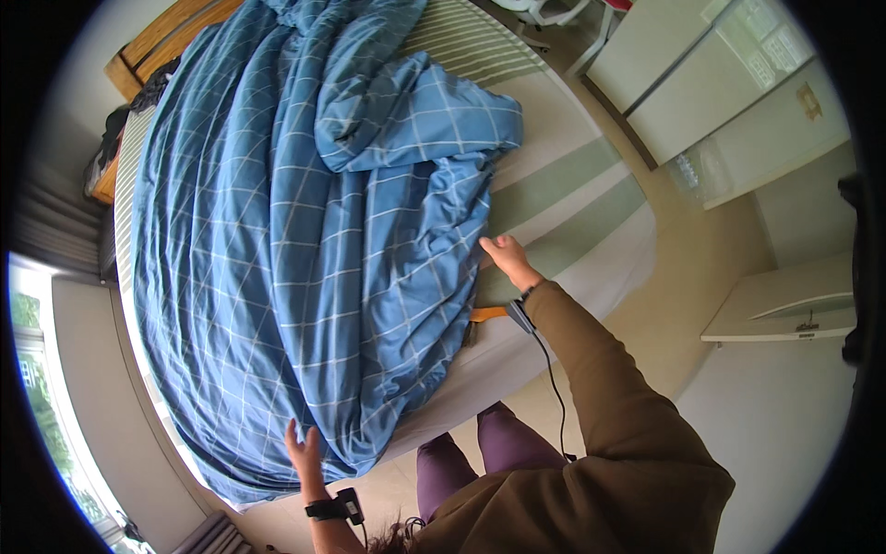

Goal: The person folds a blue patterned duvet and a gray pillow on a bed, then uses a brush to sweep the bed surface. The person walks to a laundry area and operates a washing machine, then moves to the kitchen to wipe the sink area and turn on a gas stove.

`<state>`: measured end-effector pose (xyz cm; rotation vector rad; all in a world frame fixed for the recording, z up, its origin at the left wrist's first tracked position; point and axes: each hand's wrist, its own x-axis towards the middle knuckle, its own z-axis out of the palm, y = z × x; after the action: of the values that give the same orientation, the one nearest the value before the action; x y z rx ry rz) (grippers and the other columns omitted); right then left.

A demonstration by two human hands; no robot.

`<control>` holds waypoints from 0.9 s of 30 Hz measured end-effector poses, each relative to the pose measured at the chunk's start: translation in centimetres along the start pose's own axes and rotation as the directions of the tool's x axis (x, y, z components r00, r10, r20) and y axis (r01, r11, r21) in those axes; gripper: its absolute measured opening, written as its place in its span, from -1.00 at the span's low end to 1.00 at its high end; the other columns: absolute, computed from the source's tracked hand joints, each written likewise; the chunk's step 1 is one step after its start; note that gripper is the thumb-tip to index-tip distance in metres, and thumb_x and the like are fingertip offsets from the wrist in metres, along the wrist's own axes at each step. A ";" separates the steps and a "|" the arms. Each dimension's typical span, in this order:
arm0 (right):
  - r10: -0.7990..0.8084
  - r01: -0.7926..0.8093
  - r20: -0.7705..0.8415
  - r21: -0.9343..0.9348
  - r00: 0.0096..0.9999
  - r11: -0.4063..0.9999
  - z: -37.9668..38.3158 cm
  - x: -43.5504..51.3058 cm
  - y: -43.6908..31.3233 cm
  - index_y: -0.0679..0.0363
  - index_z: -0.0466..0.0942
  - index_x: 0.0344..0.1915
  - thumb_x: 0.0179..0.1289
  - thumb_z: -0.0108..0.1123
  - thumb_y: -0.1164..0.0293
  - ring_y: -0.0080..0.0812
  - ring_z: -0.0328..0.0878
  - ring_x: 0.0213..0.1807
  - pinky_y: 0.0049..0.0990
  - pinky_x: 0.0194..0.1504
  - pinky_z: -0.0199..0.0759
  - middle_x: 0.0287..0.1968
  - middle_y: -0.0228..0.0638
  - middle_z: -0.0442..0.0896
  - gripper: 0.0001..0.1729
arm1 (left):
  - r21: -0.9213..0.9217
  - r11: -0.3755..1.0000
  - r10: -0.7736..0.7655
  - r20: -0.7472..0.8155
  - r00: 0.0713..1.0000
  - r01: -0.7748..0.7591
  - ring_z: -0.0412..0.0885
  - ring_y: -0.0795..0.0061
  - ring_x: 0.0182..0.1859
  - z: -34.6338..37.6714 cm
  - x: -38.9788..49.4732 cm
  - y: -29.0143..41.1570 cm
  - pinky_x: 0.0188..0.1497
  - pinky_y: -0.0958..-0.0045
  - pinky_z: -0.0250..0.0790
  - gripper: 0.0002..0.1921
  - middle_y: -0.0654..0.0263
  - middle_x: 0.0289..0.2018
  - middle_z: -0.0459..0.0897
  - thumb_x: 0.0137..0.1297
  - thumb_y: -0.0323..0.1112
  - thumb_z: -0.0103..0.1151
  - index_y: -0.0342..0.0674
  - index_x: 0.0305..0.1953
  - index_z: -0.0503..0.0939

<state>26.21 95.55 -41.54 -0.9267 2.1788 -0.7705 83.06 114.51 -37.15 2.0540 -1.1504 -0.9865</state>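
A blue duvet (311, 228) with a white grid pattern lies in loose folds over most of the bed, its upper right part turned over on itself. My right hand (509, 257) is at the duvet's right edge, fingers curled and thumb pointing at the cloth. Whether it grips the fabric cannot be made out. Near the foot end, my left hand (304, 453) is over the duvet's lower edge with fingers spread and nothing held. Under the duvet shows a fitted sheet (574, 187) with green and white stripes.
An orange item (489, 314) peeks out by the duvet's edge below my right wrist. A wooden headboard (166, 41) rises at the far end. White cabinets (699, 83) stand to the right, with a window (41, 388) at left. A cable (559, 395) hangs from my right wrist device.
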 end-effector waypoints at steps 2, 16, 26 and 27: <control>-0.044 -0.030 0.133 0.504 0.990 0.863 0.3 1.8 0.4 0.31 0.49 -0.44 0.08 0.28 -0.01 -0.55 0.32 -0.45 -0.41 -0.43 0.23 -0.52 -0.47 0.43 -0.47 | 0.192 0.980 0.033 0.102 0.994 -0.053 0.36 0.20 0.16 4.2 -1.3 2.8 0.19 0.30 0.19 -0.43 0.10 0.10 0.40 0.07 -0.32 0.26 -0.28 0.14 0.37; -0.880 0.583 0.294 0.664 0.373 0.469 -3.9 -8.9 -7.1 0.27 0.55 -0.24 0.07 0.29 0.37 -0.34 0.54 -0.24 -0.35 -0.16 0.39 -0.31 -0.14 0.62 -0.73 | 0.238 0.711 0.681 0.001 0.732 -0.661 0.28 -0.18 0.15 26.1 -3.1 23.8 0.20 0.07 0.11 -0.04 -0.21 0.09 0.33 -0.15 -0.32 0.38 -0.30 0.31 0.05; -0.672 0.819 0.476 -0.407 0.568 0.405 -5.6 -8.4 8.8 0.26 0.40 -0.32 0.04 0.27 0.15 -0.14 0.50 -0.34 -0.25 -0.40 0.37 -0.39 -0.17 0.56 -0.58 | 0.294 0.882 0.401 -0.059 0.914 -0.368 0.55 0.00 -0.01 25.2 5.5 26.2 0.04 0.27 0.33 -0.43 -0.11 -0.16 0.60 -0.07 -0.64 0.01 -0.27 0.11 0.40; -0.700 0.818 0.428 -0.357 0.572 0.451 -5.6 -7.1 9.2 0.25 0.41 -0.33 0.07 0.24 0.17 -0.13 0.51 -0.38 -0.23 -0.43 0.37 -0.43 -0.15 0.56 -0.62 | 0.269 0.873 0.441 -0.077 0.894 -0.407 0.55 0.05 0.02 24.7 4.8 26.6 0.06 0.29 0.32 -0.43 -0.09 -0.14 0.60 -0.06 -0.66 -0.01 -0.24 0.11 0.40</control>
<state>22.28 107.80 -42.35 -2.2862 1.6968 -0.3747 52.57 94.89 -32.09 1.8885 -1.6262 -0.4987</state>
